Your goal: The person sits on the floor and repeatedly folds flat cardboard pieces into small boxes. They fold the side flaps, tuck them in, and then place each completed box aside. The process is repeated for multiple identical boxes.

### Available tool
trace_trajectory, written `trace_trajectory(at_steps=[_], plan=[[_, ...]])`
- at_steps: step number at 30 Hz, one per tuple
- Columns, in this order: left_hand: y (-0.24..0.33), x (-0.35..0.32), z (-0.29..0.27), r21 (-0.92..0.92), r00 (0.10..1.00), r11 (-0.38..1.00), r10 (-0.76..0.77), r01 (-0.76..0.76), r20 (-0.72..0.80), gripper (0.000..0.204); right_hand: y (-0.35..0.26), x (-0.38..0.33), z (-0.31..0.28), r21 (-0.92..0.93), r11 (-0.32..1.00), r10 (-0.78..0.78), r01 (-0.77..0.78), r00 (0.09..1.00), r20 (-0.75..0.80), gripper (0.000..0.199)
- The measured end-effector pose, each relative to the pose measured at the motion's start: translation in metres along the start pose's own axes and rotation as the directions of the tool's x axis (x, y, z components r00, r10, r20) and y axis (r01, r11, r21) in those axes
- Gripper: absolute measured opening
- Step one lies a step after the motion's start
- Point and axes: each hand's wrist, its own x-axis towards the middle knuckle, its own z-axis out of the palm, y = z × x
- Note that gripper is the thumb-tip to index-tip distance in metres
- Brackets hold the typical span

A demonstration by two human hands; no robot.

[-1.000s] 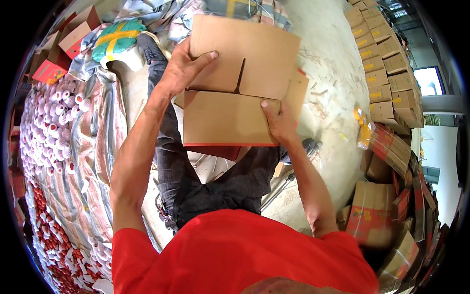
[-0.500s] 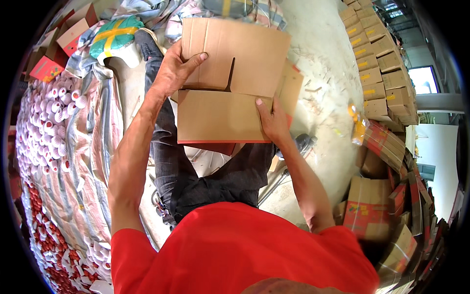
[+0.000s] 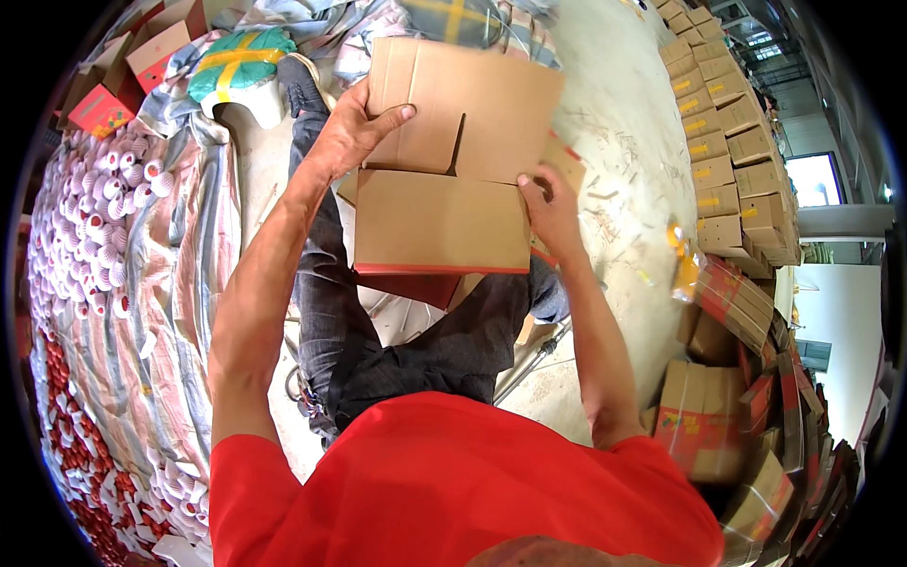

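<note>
A brown cardboard box with red printed edging is held above my lap, its large upper flap raised and a dark slot cut between the panels. My left hand grips the left side of the upper flap, thumb on the face and fingers behind it. At the right end, my right hand is closed by the corner where the flaps meet. Its thumb tip touches the cardboard there, and the other fingers are curled and partly hidden. A red inner side shows under the lower panel.
To the left lie a striped cloth sheet and a heap of fruit in white foam nets. A white stool with a green-and-yellow cushion stands ahead left. Flattened cartons pile up at right, below stacked boxes.
My right thumb has slid off the lower panel's face to its right corner, and the hand has moved outward. The box and my left hand have shifted slightly right in view.
</note>
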Motion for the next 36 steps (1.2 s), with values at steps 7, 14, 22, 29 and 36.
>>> trace_trajectory(at_steps=[7, 14, 22, 29, 36], plan=[[-0.001, -0.006, 0.008, 0.070, 0.999, 0.997, 0.023, -0.025, 0.038, 0.042, -0.020, 0.019, -0.035, -0.253, 0.958, 0.208, -0.135, 0.934, 0.291, 0.032], [-0.003, -0.024, 0.000, 0.002, 0.998, 1.000, -0.031, 0.031, 0.062, 0.035, -0.050, 0.063, -0.035, -0.321, 0.789, -0.571, 0.524, 0.818, -0.069, 0.082], [0.010, -0.066, -0.008, -0.010, 0.998, 0.998, -0.069, 0.069, 0.014, 0.042, -0.118, 0.072, -0.017, -0.441, 0.789, -0.253, 0.428, 0.880, 0.401, 0.052], [0.120, -0.061, -0.017, 0.800, 0.862, 0.424, 0.458, -0.425, 0.216, 0.069, -0.124, 0.023, -0.030, -0.393, 0.813, -0.301, 0.430, 0.888, 0.349, 0.043], [0.116, -0.027, -0.003, 0.743, 0.825, 0.464, -0.043, -0.483, 0.563, 0.050, -0.127, -0.005, -0.023, -0.483, 0.715, -0.370, 0.505, 0.860, 0.351, 0.047]])
